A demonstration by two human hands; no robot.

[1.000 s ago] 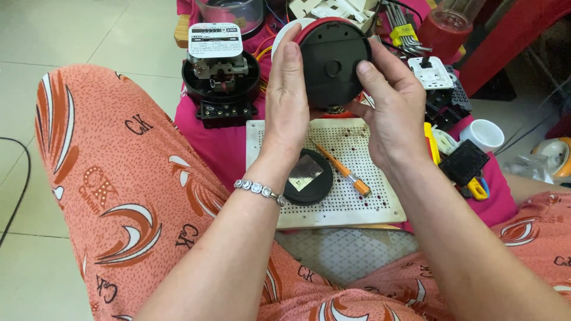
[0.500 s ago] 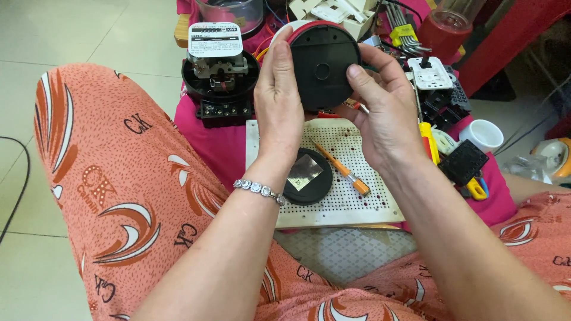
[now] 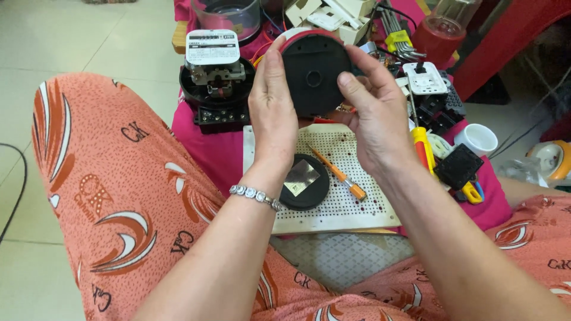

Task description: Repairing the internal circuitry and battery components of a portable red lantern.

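I hold a round black device with a red rim [image 3: 313, 71] up between both hands, its flat black back toward me. My left hand [image 3: 272, 107] grips its left side, thumb on the rim, a silver bracelet on that wrist. My right hand [image 3: 372, 116] grips the right side, thumb pressed on the back. Below them lies a white perforated board [image 3: 351, 196] carrying a black round cover with a shiny square label [image 3: 304, 181] and a small orange-handled screwdriver [image 3: 338, 173].
An opened electric meter on a black base [image 3: 215, 77] stands to the left on a pink cloth. To the right lie a white socket [image 3: 424, 77], black parts, a yellow-handled tool [image 3: 423, 148], a white cup [image 3: 479, 138] and hex keys [image 3: 395, 27]. My patterned orange trouser legs frame the floor.
Both hands have turned and slightly raised the round device, so its black back faces me more squarely; my right thumb has shifted onto the back. The items on the board stayed put.
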